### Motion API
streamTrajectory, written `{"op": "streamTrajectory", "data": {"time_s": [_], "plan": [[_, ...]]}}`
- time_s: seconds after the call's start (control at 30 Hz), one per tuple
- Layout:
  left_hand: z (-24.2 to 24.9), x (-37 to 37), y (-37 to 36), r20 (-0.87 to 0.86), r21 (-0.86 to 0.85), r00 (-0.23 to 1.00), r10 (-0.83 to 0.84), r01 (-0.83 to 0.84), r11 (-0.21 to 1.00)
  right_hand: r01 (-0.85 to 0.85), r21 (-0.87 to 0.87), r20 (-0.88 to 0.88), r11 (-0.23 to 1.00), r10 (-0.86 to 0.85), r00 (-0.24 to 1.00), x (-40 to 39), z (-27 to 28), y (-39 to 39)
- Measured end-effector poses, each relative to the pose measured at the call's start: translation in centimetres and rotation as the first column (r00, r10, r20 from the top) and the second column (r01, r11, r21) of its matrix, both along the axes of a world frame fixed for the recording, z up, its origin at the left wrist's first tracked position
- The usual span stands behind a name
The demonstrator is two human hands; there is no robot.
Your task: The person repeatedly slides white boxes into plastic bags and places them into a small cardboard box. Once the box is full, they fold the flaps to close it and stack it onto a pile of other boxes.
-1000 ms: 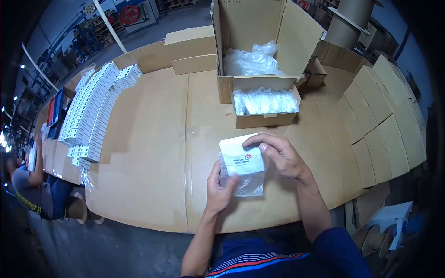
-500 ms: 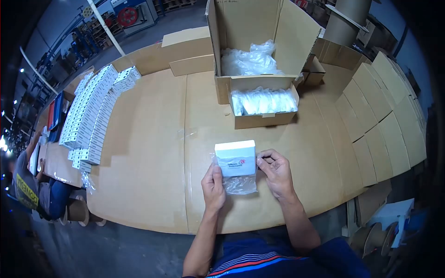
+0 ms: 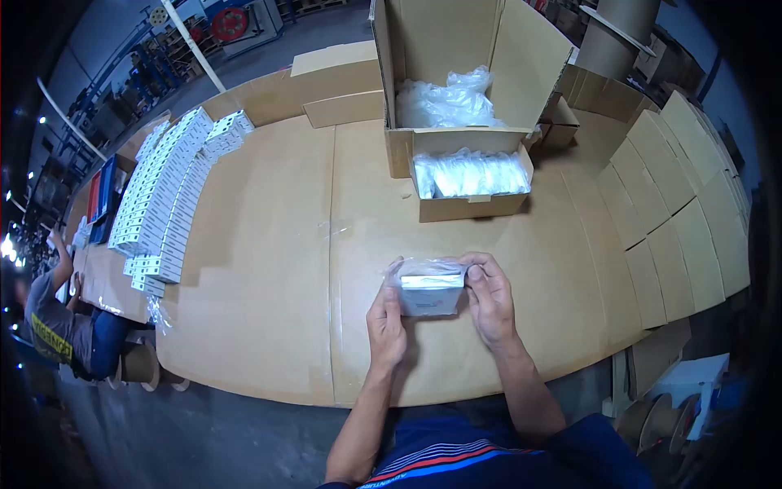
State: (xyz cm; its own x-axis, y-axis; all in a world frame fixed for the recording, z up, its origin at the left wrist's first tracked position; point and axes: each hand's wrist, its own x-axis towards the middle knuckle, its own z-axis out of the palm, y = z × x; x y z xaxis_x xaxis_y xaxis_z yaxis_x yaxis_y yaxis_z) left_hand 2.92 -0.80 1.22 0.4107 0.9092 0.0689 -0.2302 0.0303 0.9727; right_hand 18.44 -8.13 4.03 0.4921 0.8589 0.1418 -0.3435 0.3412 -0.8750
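Note:
A small white box [image 3: 430, 303] with faint print on its front sits inside a clear plastic bag [image 3: 432, 266], held above the cardboard-covered table. My left hand [image 3: 386, 330] is closed on the left side of the bagged box, thumb in front. At the bag's upper right, my right hand [image 3: 490, 306] pinches the plastic between thumb and fingers. Beyond my hands stands an open small carton [image 3: 472, 211] packed with plastic-wrapped items [image 3: 472, 175].
Behind it rises a large open carton [image 3: 529, 69] holding crumpled clear plastic [image 3: 448, 102]. Stacked white boxes [image 3: 159, 204] line the table's [image 3: 261, 269] left side. Brown cartons [image 3: 672, 220] are stacked at the right. Another person [image 3: 65, 318] sits at the far left.
The white box has gone from partly outside the bag to inside it, its top edge now tilted toward me. Both hands have shifted slightly, and the bag's plastic now extends above the box.

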Motion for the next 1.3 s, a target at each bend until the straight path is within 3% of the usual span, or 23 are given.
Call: {"op": "streamTrajectory", "data": {"time_s": [0.03, 0.07, 0.13, 0.2, 0.33, 0.43, 0.63, 0.73, 0.83, 0.93, 1.03, 1.13, 1.3], "plan": [[0.3, -0.1, -0.1, 0.022, -0.079, 1.0, -0.021, 0.023, 0.997, -0.004, 0.032, -0.052, 0.999, 0.006, 0.999, -0.5, 0.4, 0.3], [1.0, -0.4, -0.3, 0.046, -0.155, 0.998, -0.04, 0.047, 0.987, 0.015, 0.016, 0.02, 1.0, -0.016, 1.0, -0.9, 0.4, 0.4], [1.8, -0.4, -0.4, 0.1, -0.218, 0.994, -0.045, 0.066, 0.974, 0.058, -0.011, 0.163, 0.998, -0.055, 0.985, -1.7, 0.2, 0.2], [2.1, 0.0, -0.5, 0.158, -0.195, 0.987, -0.018, 0.049, 0.98, 0.022, -0.081, 0.148, 0.996, -0.01, 0.989, -1.7, -0.9, -0.2], [0.5, 1.0, -1.0, -0.067, 0.158, 0.995, 0.069, -0.058, 0.986, -0.011, -0.018, 0.256, 1.0, 0.015, 0.967, -1.5, -1.7, 0.1], [2.1, 0.9, -1.3, -0.09, -0.022, 0.995, 0.04, -0.042, 0.999, 0.014, -0.073, 0.349, 0.997, 0.013, 0.937, -1.1, -1.2, 0.0], [1.0, 1.5, -1.4, -0.081, -0.075, 0.989, 0.122, -0.128, 0.989, 0.023, -0.221, 0.391, 0.975, 0.067, 0.918, -0.4, -1.5, -0.5], [1.3, 1.2, -1.4, -0.145, -0.127, 0.982, 0.118, -0.137, 0.982, 0.167, -0.382, 0.443, 0.909, 0.021, 0.896, -1.2, -0.6, -0.6], [1.1, 1.5, -1.5, -0.078, -0.15, 0.983, 0.169, -0.179, 0.972, 0.263, -0.081, 0.52, 0.961, -0.184, 0.834, -2.0, 0.6, -0.1], [0.5, 1.3, -1.1, -0.037, -0.146, 0.982, 0.184, -0.187, 0.971, 0.1, 0.076, 0.725, 0.992, -0.124, 0.678, -0.8, 0.6, -0.3], [1.0, 1.2, -1.1, -0.055, -0.136, 0.983, 0.177, -0.183, 0.974, 0.028, -0.103, 0.726, 0.994, 0.056, 0.685, -0.4, -0.2, -0.7], [2.1, 1.6, -1.2, 0.007, -0.258, 0.982, 0.191, -0.183, 0.949, 0.015, -0.174, 0.731, 0.985, 0.119, 0.672, -0.1, 0.2, -0.8], [1.8, 0.9, -0.8, 0.08, -0.264, 0.988, 0.131, -0.105, 0.959, 0.028, -0.24, 0.752, 0.97, 0.167, 0.638, 0.2, 1.4, -1.1]]}}
